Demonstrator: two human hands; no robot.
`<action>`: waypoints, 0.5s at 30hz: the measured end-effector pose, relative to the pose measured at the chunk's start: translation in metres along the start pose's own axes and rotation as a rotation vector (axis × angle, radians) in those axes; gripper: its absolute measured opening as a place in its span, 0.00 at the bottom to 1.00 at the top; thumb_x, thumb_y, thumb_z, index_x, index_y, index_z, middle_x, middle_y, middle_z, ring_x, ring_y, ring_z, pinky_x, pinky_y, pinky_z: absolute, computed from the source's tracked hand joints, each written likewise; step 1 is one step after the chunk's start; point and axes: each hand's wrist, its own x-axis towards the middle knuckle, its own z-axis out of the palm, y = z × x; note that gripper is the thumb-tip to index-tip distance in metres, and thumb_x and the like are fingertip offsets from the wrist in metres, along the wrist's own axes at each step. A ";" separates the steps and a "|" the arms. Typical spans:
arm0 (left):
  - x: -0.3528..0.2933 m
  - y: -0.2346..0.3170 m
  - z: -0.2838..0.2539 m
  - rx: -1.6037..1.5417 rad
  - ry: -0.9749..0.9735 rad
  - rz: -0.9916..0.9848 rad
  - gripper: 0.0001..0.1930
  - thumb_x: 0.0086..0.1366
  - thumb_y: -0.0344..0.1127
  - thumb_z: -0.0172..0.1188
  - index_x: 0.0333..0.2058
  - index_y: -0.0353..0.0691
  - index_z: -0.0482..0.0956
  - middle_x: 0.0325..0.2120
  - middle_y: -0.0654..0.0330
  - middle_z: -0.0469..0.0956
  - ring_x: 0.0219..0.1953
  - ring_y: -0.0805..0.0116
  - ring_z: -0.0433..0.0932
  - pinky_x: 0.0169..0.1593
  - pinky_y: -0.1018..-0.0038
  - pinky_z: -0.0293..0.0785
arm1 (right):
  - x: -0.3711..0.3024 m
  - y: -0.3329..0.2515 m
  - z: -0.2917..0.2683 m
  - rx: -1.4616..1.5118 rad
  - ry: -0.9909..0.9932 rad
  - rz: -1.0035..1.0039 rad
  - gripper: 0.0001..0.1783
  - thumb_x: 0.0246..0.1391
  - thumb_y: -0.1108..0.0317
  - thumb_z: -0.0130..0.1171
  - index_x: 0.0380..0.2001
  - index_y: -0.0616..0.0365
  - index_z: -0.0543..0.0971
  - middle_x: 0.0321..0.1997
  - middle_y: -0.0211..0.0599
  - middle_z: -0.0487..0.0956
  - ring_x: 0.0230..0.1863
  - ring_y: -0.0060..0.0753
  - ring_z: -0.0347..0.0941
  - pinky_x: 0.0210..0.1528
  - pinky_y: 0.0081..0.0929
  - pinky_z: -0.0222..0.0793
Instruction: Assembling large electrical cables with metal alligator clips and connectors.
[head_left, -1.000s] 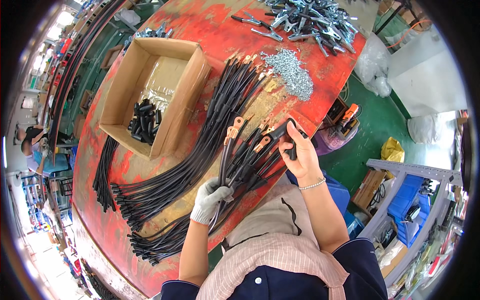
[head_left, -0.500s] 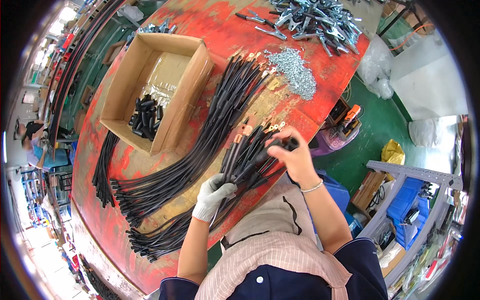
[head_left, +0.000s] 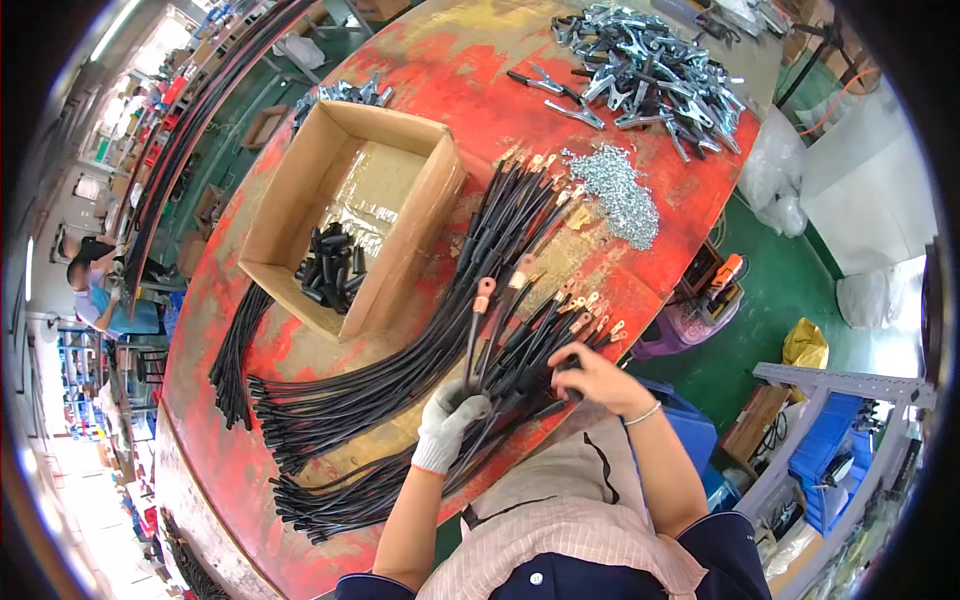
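Observation:
My left hand [head_left: 452, 425], in a whitish knit glove, is closed round a few black cables [head_left: 473, 345]. Their ends stand up from the fist and carry copper ring lugs [head_left: 484, 292]. My bare right hand [head_left: 605, 385] is curled, with black sleeves [head_left: 570, 366] between its fingers; how many cannot be made out. It hovers at the right side of a nearer cable bundle [head_left: 345, 490], whose lugged ends fan out beyond it. Farther off lies a second cable bundle [head_left: 350, 400]. More black sleeves [head_left: 330, 268] sit inside an open cardboard box [head_left: 415, 215].
A heap of metal spring clamps [head_left: 660, 75] covers the far right of the worn red table [head_left: 500, 75]. Small silvery screws [head_left: 618, 195] are piled nearer. Right of the table stand a purple stool [head_left: 670, 330] and a grey metal rack [head_left: 840, 378]. Someone [head_left: 95, 290] works at far left.
My right hand has drawn nearer to me along the bundle, with its fingers curled in. The cable ends above my left fist have spread apart. The whole view has shifted a little.

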 end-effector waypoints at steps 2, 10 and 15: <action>-0.003 -0.007 0.000 -0.123 0.029 0.003 0.13 0.59 0.27 0.64 0.42 0.31 0.76 0.33 0.55 0.81 0.34 0.69 0.80 0.43 0.72 0.77 | -0.006 -0.007 -0.013 0.327 0.027 -0.221 0.19 0.60 0.73 0.53 0.55 0.63 0.68 0.49 0.44 0.77 0.46 0.31 0.74 0.49 0.27 0.71; -0.004 -0.003 0.000 -0.042 -0.077 -0.127 0.13 0.56 0.24 0.64 0.41 0.29 0.77 0.33 0.54 0.81 0.32 0.68 0.80 0.38 0.74 0.77 | 0.001 -0.047 -0.021 0.914 0.390 -0.470 0.12 0.60 0.66 0.59 0.45 0.56 0.75 0.43 0.31 0.79 0.42 0.27 0.76 0.41 0.24 0.73; -0.005 -0.002 0.005 -0.038 -0.045 -0.123 0.13 0.54 0.25 0.65 0.39 0.29 0.78 0.28 0.55 0.81 0.29 0.69 0.79 0.35 0.75 0.76 | 0.004 -0.051 -0.021 1.116 0.463 -0.396 0.06 0.59 0.65 0.62 0.37 0.50 0.76 0.34 0.24 0.78 0.33 0.18 0.73 0.32 0.16 0.70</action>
